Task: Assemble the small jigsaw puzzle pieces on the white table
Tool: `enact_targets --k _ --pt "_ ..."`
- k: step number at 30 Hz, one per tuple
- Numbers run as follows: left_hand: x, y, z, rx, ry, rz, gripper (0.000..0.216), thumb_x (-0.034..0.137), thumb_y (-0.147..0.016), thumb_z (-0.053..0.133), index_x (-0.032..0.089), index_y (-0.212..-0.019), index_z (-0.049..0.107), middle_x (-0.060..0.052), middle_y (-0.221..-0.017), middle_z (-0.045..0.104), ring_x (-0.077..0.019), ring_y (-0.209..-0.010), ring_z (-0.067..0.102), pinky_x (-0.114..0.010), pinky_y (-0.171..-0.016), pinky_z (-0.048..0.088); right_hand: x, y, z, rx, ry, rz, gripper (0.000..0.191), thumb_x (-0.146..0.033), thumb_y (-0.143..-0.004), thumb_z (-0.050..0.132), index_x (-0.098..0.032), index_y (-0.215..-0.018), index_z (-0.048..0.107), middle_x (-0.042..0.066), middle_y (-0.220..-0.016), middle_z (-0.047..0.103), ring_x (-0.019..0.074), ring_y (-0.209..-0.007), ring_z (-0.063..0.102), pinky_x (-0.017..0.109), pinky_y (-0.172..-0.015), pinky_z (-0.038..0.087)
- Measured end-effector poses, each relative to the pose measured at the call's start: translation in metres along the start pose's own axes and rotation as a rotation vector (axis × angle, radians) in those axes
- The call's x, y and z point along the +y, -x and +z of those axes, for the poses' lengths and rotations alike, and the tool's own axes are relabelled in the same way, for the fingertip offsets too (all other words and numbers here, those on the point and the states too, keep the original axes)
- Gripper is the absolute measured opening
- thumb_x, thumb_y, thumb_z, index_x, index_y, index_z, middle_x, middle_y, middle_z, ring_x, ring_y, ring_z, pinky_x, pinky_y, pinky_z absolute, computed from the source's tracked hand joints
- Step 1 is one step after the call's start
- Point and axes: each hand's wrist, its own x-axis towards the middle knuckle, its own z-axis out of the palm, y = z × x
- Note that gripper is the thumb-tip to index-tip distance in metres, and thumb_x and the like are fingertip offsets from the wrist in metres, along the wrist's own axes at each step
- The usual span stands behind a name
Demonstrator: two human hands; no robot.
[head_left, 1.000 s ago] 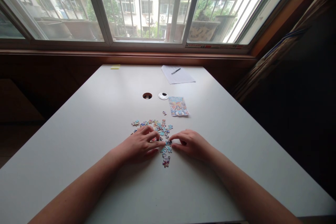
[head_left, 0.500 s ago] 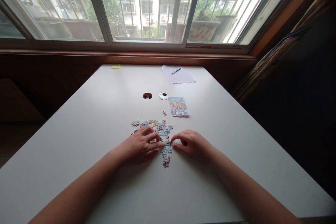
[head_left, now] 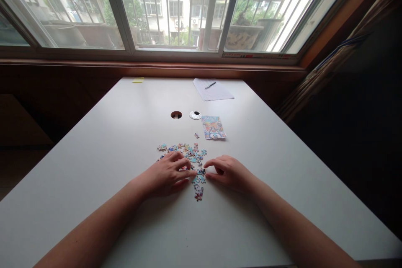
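Small jigsaw puzzle pieces (head_left: 194, 160) lie in a loose pile in the middle of the table. Nearer me, a few joined or touching pieces (head_left: 199, 193) form a narrow strip. My left hand (head_left: 174, 171) rests over the left side of the pile, fingers spread, one fingertip touching a dark and blue puzzle piece (head_left: 200, 171). From the right, my right hand (head_left: 228, 170) has its thumb and index finger at that same piece's edge, its other fingers curled in. My left hand hides part of the pile.
Beyond the pile lie a single piece (head_left: 196, 135) and a colourful picture sheet (head_left: 214, 127). A round cover (head_left: 195, 115) sits beside a table hole (head_left: 176, 115). Farther back are paper (head_left: 216, 92), a pen (head_left: 210, 85) and a yellow note (head_left: 138, 80).
Both hands stay almost in place. My right fingertips have shifted very slightly by the puzzle piece; the pile looks the same.
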Motion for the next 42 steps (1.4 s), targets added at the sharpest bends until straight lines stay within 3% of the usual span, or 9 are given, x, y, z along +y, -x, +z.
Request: enact_targets --k 9,20,42 --pt "0.001 -0.001 -0.0005 0.021 -0.003 0.002 0.031 0.027 -0.096 0.059 0.03 -0.127 0.06 -0.006 -0.111 0.062 -0.0234 -0.104 0.05 -0.039 -0.095 0.046 -0.0023 -0.0014 0.0022 0.018 0.0 -0.044 0.028 -0.039 -0.094 0.063 -0.024 -0.116 0.072 0.001 -0.074 0.071 0.0131 -0.063 0.06 0.028 -0.072 0.043" --pt "-0.0009 0.0004 0.0027 0.003 0.009 -0.005 0.033 0.027 -0.097 0.056 0.031 -0.13 0.059 -0.005 -0.115 0.061 -0.0246 -0.105 0.049 -0.041 -0.095 0.045 -0.0026 0.0 0.0001 -0.017 -0.027 -0.049 0.029 -0.033 -0.093 0.063 -0.025 -0.12 0.07 -0.002 -0.067 0.063 0.0128 -0.061 0.056 0.027 -0.07 0.04" --pt "-0.0002 0.0001 0.0011 -0.002 0.006 -0.001 0.032 0.027 -0.097 0.057 0.029 -0.129 0.059 -0.006 -0.115 0.061 -0.0244 -0.105 0.049 -0.04 -0.096 0.046 -0.0037 -0.0016 0.0023 -0.024 0.007 -0.031 0.025 -0.038 -0.093 0.066 -0.026 -0.115 0.071 -0.002 -0.068 0.064 0.0126 -0.062 0.057 0.027 -0.071 0.038"
